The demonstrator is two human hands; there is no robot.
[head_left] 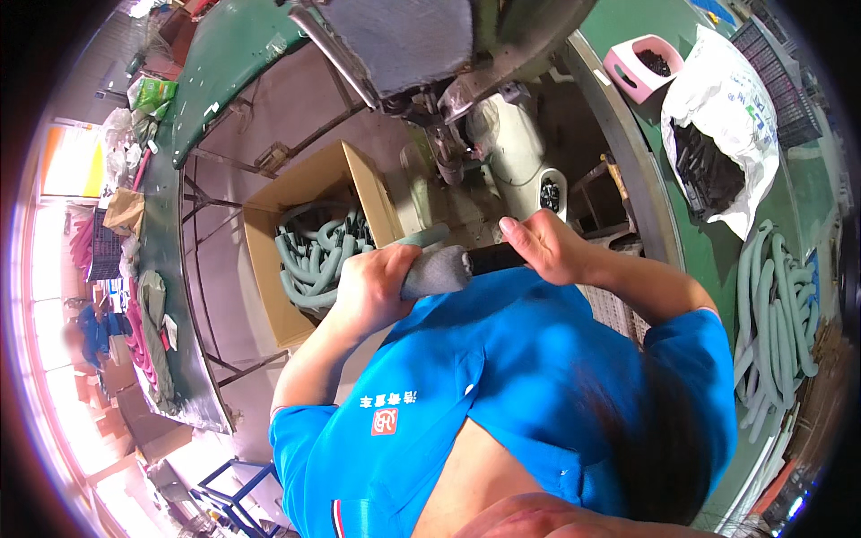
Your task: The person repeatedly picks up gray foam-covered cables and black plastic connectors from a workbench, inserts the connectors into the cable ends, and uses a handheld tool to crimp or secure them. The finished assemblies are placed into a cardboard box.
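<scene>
My left hand (377, 278) is wrapped round a grey-green foam tube (427, 236), whose end sticks out past the thumb. Just below the tube, touching that hand, is a thick grey fuzzy cylinder (437, 273); whether the fingers hold it too is hidden. My right hand (549, 249) is raised in front of my chest with its fingers curled and thumb pointing up. What those fingers hold, if anything, does not show. To the left of my left hand stands an open cardboard box (265, 260) with several bent grey-green tubes (325, 255), some showing black ends.
A machine (404, 45) with a metal head stands ahead. On the green table at right are a pink container (619, 72) of small black parts, a white sack (758, 108) of black pieces and a pile of grey-green tubes (767, 314). Another green table (202, 117) is at left.
</scene>
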